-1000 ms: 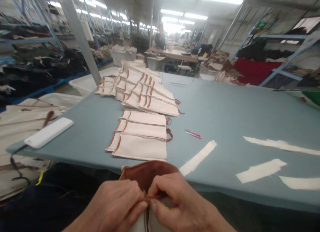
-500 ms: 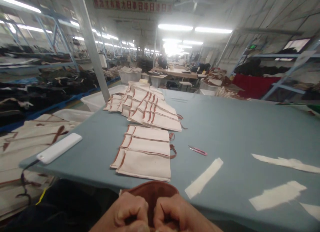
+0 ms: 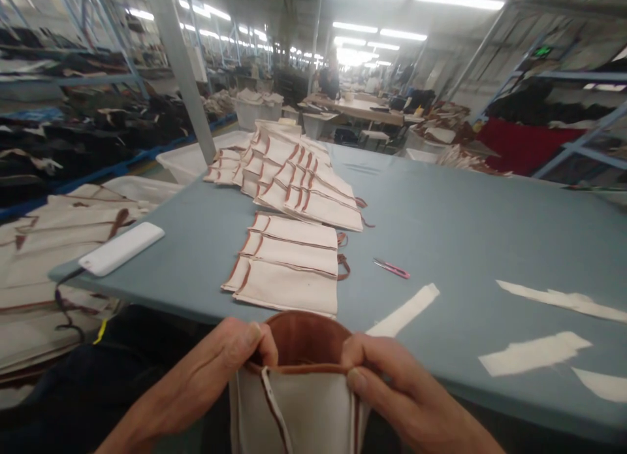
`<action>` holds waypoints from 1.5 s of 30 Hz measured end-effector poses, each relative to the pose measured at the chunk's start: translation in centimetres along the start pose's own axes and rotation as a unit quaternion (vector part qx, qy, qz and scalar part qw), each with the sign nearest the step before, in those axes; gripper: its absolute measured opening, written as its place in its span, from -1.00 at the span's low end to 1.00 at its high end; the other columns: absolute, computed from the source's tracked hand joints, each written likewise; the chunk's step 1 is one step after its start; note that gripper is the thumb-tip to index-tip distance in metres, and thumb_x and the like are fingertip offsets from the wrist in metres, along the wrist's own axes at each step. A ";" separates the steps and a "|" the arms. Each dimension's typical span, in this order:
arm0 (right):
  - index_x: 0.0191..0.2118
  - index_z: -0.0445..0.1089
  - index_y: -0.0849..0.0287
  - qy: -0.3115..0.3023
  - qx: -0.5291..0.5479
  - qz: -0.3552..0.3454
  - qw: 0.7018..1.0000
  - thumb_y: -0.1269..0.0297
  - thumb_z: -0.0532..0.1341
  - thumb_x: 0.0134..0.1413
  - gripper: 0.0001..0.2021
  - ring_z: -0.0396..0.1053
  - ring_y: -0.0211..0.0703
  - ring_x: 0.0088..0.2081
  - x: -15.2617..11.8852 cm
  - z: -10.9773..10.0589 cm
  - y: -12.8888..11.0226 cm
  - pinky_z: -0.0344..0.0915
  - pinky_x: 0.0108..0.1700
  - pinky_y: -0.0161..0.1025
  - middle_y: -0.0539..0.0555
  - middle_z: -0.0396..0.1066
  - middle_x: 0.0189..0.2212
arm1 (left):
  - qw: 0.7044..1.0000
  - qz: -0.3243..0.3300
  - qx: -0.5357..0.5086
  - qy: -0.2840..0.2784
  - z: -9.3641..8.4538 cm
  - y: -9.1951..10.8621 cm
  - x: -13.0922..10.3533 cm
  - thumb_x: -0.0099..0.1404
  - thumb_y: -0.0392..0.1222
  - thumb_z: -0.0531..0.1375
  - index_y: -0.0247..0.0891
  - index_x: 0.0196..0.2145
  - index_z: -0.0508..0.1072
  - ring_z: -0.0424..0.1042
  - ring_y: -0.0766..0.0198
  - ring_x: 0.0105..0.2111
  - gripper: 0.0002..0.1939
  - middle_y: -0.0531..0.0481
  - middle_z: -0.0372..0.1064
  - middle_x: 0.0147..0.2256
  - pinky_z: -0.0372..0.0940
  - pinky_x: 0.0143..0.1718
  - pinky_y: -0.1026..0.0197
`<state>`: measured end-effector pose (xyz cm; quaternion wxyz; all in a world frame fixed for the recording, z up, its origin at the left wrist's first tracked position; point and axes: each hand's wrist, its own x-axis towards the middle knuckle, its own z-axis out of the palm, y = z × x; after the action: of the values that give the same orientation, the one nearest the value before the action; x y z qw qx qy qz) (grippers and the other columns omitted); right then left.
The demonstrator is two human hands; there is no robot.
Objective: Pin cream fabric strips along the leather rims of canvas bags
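Observation:
A cream fabric bag [image 3: 313, 402] with a brown lining and brown edging stands upright at the table's front edge, its mouth open towards me. My left hand [image 3: 230, 349] pinches the left side of the rim, fingers curled over the brown edge. On the opposite side, my right hand [image 3: 386, 375] grips the rim between thumb and fingers. Just beyond the bag, several similar bags [image 3: 289, 287] lie flat and overlapping, with brown loops on their right. The lower part of the held bag runs out of view.
A larger heap of cream bags [image 3: 313, 186] lies farther back on the blue-green table [image 3: 465, 232]. Pink-handled thread snips [image 3: 392, 268] and pale fabric strips [image 3: 536, 355] lie to the right. A white power bank [image 3: 122, 248] with a cable sits at the left edge.
My hands have moved up and apart, from close together inside the bag to opposite sides of its rim. The bag has risen into view and the camera has tilted down.

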<state>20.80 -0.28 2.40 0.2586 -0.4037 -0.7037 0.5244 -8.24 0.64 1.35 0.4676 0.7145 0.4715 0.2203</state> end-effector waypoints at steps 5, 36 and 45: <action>-0.32 0.26 0.14 0.012 0.047 0.040 0.998 -0.19 0.10 0.44 -0.53 0.10 -0.23 -0.39 0.9 -0.6 3.9 0.10 -0.31 -0.29 -0.07 0.14 -0.44 | 0.997 0.023 0.014 -0.073 0.3 1.3 0.3 0.23 -0.17 0.14 -0.23 -0.35 0.53 0.41 0.24 -0.33 -0.83 0.06 0.49 -0.37 0.29 -0.27 0.31; -0.30 0.35 0.13 0.052 -0.200 -0.211 0.956 0.40 0.17 0.28 -0.90 0.37 -0.20 -0.41 4.0 3.8 -0.5 0.19 -0.30 -0.26 0.00 0.47 -0.43 | 0.972 0.160 0.147 0.090 1.8 1.0 0.1 0.30 -0.32 0.11 -0.22 -0.46 0.42 0.26 0.40 -0.56 -0.81 0.18 0.29 -0.56 0.12 -0.48 0.36; -0.39 0.32 0.11 0.073 -0.182 -0.173 0.965 0.44 0.14 0.16 -0.88 0.22 -0.28 -0.53 4.2 3.6 -0.8 0.10 -0.40 -0.31 -0.09 0.34 -0.57 | 0.974 0.098 0.204 -0.017 0.6 2.5 0.9 0.28 -0.37 0.09 -0.19 -0.44 0.34 0.27 0.36 -0.50 -0.83 0.18 0.31 -0.50 0.06 -0.44 0.28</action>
<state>15.43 1.22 1.74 0.3183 -0.3532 -0.8255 0.3042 -6.19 0.91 3.19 0.2962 0.8411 0.4261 0.1525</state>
